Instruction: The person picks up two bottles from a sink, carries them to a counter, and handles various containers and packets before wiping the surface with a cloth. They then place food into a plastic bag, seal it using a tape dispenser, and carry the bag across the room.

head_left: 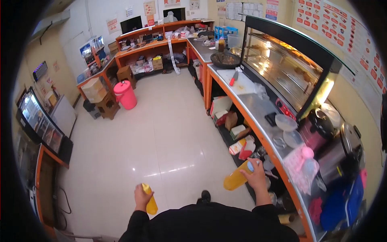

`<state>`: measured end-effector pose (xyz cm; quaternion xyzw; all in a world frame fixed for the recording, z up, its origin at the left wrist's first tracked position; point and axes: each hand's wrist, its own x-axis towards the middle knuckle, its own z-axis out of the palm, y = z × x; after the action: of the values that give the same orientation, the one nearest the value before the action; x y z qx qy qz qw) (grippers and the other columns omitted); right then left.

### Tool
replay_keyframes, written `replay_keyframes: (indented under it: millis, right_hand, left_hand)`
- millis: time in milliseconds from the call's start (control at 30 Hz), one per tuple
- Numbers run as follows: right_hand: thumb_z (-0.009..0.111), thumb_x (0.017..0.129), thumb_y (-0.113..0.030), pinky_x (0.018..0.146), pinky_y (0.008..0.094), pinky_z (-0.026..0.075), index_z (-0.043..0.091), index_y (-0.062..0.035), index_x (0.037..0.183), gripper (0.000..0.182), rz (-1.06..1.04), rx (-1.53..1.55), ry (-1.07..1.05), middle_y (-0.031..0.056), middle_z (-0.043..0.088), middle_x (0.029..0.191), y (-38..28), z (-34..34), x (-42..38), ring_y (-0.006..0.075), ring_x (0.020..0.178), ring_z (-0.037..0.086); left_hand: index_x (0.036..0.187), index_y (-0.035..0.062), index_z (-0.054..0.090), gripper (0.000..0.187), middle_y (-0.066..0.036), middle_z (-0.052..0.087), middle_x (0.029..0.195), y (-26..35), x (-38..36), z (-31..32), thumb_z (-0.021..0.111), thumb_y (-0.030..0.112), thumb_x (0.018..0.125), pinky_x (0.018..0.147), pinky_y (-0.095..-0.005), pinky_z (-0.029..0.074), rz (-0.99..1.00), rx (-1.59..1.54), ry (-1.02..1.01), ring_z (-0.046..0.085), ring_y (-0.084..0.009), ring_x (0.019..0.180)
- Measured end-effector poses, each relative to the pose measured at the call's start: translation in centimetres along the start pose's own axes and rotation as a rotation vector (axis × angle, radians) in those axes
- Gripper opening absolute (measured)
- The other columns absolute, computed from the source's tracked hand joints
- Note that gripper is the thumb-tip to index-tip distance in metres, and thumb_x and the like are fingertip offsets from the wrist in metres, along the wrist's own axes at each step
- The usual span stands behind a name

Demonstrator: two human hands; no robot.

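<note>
My left hand (pixel 142 197) is wrapped round a yellow squeeze bottle (pixel 151 206), gripped near its top and hanging low over the floor. In my right hand (pixel 255 176) is a larger clear bottle of yellow liquid (pixel 235 180) with a light blue cap (pixel 250 166). My fingers close on its capped end, and the bottle tilts with its base toward the lower left. Both bottles are in the air, the right one close to the orange-edged counter (pixel 276 158).
A glass food warmer (pixel 282 66) stands on the right counter, with a red-handled knife (pixel 234 78) on a white cutting board (pixel 248 85), a dark pan (pixel 225 60) and large cookers (pixel 340 147). Left across the tiled floor (pixel 161 133) are a pink bucket (pixel 125 96), stools and a glass-door fridge (pixel 42 121).
</note>
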<state>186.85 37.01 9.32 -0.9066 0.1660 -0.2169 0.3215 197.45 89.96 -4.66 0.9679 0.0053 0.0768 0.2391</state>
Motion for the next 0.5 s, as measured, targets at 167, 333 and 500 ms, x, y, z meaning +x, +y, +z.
replay_keyframes:
  millis: [167,333,500]
  right_hand:
    - [0.084,0.070,-0.032,0.096,0.0406,0.046,0.057,-0.0133,0.126,0.065,-0.211,0.127,-0.088,0.0175,0.051,0.124,-3.4,10.0,16.9,0.0364,0.116,0.052]
    - [0.080,0.074,-0.040,0.093,0.0400,0.048,0.056,-0.0149,0.128,0.064,-0.435,0.283,-0.280,0.0173,0.051,0.126,-11.8,20.2,31.1,0.0364,0.112,0.055]
    - [0.079,0.076,-0.041,0.090,0.0392,0.050,0.054,-0.0160,0.130,0.065,-0.420,0.331,-0.288,0.0151,0.051,0.127,-16.0,27.3,42.6,0.0339,0.108,0.058]
  left_hand:
    - [0.109,0.0019,0.048,0.071,-0.022,0.056,0.110,-3.7,4.0,3.9,0.088,0.032,0.058,0.086,-0.0484,0.050,-0.327,0.060,-0.171,0.057,-0.0419,0.102]
    - [0.098,0.0002,0.050,0.050,-0.023,0.062,0.091,-9.9,5.9,6.9,0.079,0.028,0.069,0.078,-0.0487,0.051,-0.617,0.205,-0.045,0.062,-0.0432,0.090]
    - [0.095,-0.0009,0.050,0.046,-0.022,0.064,0.084,-18.7,19.0,9.8,0.078,0.026,0.071,0.072,-0.0476,0.052,-0.704,0.020,-0.023,0.063,-0.0437,0.081]
